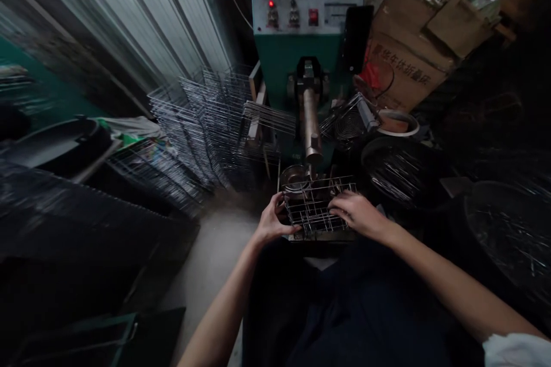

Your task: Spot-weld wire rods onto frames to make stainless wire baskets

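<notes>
A small wire rack (316, 206) of crossed metal rods lies in front of me, just below the machine's round metal arm (310, 126). My left hand (273, 219) grips the rack's left edge between thumb and fingers. On the right part of the rack, my right hand (355, 212) has its fingers bent down together at the wires. Whether those fingertips pinch a small piece is too dark and small to tell. Behind the rack sits a round metal part (296, 176), close under the arm's end.
The green machine (275, 69) has a panel with a lit red lamp (271, 3). Stacked wire racks (206, 126) stand to its left. At right are a dark bowl of metal rods (396, 172), a larger tub of metal pieces (508, 229) and a cardboard box (404, 63).
</notes>
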A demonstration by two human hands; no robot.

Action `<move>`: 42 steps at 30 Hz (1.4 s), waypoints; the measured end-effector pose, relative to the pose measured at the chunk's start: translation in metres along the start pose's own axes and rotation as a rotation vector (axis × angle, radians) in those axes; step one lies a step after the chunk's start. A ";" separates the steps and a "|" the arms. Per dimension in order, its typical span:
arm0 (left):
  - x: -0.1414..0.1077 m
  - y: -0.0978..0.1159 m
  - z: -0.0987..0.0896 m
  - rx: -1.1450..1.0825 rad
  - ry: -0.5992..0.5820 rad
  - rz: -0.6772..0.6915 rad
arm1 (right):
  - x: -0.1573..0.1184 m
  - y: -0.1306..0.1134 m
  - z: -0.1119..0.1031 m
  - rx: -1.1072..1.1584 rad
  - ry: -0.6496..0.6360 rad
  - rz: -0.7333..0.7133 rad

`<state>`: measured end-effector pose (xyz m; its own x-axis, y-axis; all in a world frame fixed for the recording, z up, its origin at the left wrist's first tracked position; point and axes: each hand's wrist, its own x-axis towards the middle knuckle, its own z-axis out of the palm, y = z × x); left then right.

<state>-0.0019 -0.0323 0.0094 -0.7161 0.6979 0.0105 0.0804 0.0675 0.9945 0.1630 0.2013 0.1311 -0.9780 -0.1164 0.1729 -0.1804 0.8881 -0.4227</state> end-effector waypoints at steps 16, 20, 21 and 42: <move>-0.012 -0.020 -0.011 0.015 0.035 0.039 | -0.011 -0.007 0.047 -0.441 0.170 -0.202; -0.008 -0.022 -0.009 0.036 0.049 0.044 | -0.011 0.003 0.052 -0.379 0.190 -0.187; -0.007 -0.021 -0.008 0.035 0.053 0.047 | -0.010 0.005 0.053 -0.368 0.195 -0.181; 0.025 -0.002 -0.013 -0.024 0.133 0.009 | 0.032 0.014 0.044 -0.337 0.246 -0.036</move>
<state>-0.0294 -0.0243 0.0087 -0.8014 0.5972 0.0320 0.0720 0.0433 0.9965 0.1244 0.1902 0.0919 -0.9102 -0.0770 0.4069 -0.1303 0.9859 -0.1048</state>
